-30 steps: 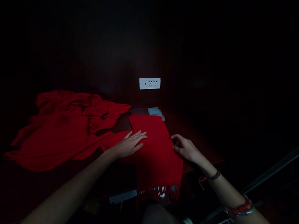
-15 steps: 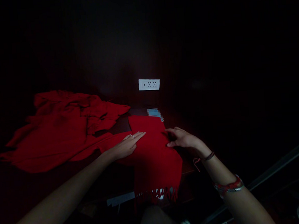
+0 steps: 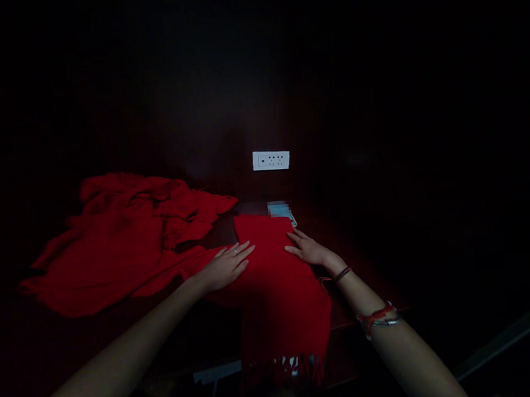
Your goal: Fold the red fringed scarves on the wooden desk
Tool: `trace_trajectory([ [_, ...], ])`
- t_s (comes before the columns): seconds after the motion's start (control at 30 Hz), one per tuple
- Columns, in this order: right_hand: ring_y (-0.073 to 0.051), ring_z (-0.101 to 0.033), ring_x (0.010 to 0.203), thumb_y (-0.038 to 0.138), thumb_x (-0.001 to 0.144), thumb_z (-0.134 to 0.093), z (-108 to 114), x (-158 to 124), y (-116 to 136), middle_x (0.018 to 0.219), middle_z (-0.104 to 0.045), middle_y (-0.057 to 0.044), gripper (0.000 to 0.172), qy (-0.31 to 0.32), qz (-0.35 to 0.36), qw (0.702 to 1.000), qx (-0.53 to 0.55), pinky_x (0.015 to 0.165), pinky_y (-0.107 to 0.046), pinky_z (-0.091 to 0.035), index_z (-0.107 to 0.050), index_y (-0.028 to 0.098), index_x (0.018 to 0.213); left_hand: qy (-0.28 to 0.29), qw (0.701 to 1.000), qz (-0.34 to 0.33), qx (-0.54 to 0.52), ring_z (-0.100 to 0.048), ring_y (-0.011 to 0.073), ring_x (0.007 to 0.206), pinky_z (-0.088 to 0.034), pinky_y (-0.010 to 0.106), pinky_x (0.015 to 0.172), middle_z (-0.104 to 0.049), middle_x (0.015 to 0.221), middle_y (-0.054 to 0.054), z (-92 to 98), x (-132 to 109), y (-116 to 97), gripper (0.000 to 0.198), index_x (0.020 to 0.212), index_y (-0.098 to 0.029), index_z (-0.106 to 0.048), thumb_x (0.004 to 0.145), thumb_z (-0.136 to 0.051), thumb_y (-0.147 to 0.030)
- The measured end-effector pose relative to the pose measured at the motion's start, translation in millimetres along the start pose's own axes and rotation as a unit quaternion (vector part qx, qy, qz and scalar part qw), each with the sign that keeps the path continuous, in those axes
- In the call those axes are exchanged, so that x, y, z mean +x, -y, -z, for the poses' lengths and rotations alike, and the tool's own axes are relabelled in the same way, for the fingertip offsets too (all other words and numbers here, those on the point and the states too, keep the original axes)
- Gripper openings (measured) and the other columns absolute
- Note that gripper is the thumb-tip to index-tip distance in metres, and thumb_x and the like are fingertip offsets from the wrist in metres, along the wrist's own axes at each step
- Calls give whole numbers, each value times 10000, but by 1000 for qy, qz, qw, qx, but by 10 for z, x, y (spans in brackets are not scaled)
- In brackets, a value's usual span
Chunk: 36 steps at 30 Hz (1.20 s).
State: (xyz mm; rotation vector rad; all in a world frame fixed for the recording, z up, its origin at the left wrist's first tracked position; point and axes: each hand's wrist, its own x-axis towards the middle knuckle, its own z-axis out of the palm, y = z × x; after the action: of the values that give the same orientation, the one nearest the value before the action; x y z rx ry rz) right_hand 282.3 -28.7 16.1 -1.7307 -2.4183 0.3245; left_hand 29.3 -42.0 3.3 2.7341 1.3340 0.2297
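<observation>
A red scarf (image 3: 282, 301) with a fringed end lies over a dark surface, its fringe hanging past the front edge. On its left side my left hand (image 3: 229, 265) rests flat, fingers spread and a ring on one finger. My right hand (image 3: 308, 248) touches the scarf's right border with its fingers apart. From under my left hand the red cloth runs left into a loose, crumpled heap (image 3: 126, 246). Both hands lie on top of the cloth and grasp nothing.
A white socket plate (image 3: 271, 160) is set in the dark wall behind. Just beyond the scarf's far edge lies a pale blue item (image 3: 280, 209), partly blurred. A whitish strip (image 3: 217, 372) shows below the front edge. Much of the surroundings is too dark to make out.
My right hand has moved left onto the scarf's border, and its fingers now lie flatter. My left hand's fingers have spread. The whole view has shifted slightly, with things appearing lower.
</observation>
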Motion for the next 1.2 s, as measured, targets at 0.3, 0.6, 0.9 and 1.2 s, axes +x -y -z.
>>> trace_trajectory([
  [0.3,-274,-109,1218,478,808,-233,8,-19,97,1358,-109,-102,573,-7,-74,997,-31,923,-498,-175,-203,169,1289,4,992,122,16,-172,242,1207,-174,437,933,-205,1332,85,4,14,125,517,1291,-203,-172,832,-190,-440],
  [0.6,-273,-59,1225,647,719,-203,-84,-70,407,1358,-137,3,639,42,94,994,-41,940,-517,-75,-183,331,1274,-39,992,100,69,-190,207,1205,-164,390,951,-248,1316,103,94,-16,220,468,1232,-161,-318,838,-216,-392],
  [0.9,-264,-75,1224,666,708,-177,-96,-23,299,1355,-143,-4,657,47,93,993,-52,950,-499,-86,-193,327,1271,44,982,179,44,-447,235,1001,-339,316,844,-482,1102,112,742,-974,712,605,1087,-154,-477,604,-507,-516],
  [1.2,-259,-95,1223,653,718,-182,-119,-17,262,1353,-155,6,630,29,101,993,-46,946,-506,-93,-199,341,1265,-98,977,182,-50,-515,162,868,-385,228,764,-570,955,24,1115,-1270,1333,384,939,-174,-514,767,-293,-436],
])
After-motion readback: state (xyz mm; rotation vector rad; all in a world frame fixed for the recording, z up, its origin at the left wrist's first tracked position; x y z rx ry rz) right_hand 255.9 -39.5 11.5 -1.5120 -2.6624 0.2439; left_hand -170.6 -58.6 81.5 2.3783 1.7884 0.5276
